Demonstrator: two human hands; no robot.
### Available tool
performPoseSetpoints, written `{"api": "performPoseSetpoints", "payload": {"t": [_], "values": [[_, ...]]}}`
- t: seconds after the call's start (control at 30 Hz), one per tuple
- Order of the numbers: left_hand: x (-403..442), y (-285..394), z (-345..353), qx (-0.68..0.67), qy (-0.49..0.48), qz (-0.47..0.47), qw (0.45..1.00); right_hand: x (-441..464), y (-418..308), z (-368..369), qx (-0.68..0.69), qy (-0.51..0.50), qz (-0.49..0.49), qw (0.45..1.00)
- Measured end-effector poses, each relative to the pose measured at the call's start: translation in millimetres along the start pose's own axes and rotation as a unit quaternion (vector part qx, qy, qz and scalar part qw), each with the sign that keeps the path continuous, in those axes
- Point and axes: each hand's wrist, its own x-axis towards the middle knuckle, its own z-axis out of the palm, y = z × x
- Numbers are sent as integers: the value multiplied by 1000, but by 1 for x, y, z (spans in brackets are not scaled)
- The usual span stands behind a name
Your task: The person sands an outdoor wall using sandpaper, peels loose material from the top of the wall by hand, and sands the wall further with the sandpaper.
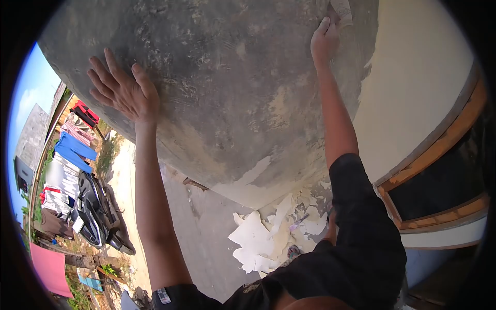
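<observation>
My left hand (126, 90) lies flat against the bare grey wall (217, 88), its fingers spread and holding nothing. Higher up and to the right, my right hand (325, 41) is closed at the wall, thumb pointing upward. Just above it shows a pale, flat piece (341, 11), cut off by the top of the view; whether it is a tool's blade or a strip of loose paint I cannot tell. Cream paint (408, 77) still covers the wall to the right, with a ragged edge along the grey part.
Peeled paint flakes (253, 240) lie in a heap on the floor by my feet. A wood-framed window (434, 170) is at the right. Outside at the left, a motor scooter (93, 212) stands near hanging laundry, including blue trousers (75, 150).
</observation>
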Motion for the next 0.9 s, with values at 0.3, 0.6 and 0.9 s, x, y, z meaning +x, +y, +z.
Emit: {"api": "performPoseSetpoints", "payload": {"t": [0.3,0.6,0.9], "values": [[0,0,-3,-5,8,-11,1000,-91,-81,11,60,-352,-496,791],[0,-1,-2,8,-4,-11,1000,-26,-98,33,38,-48,-137,989],[-1,-2,0,-10,6,-2,1000,71,-25,-3,12,-42,-34,998]]}}
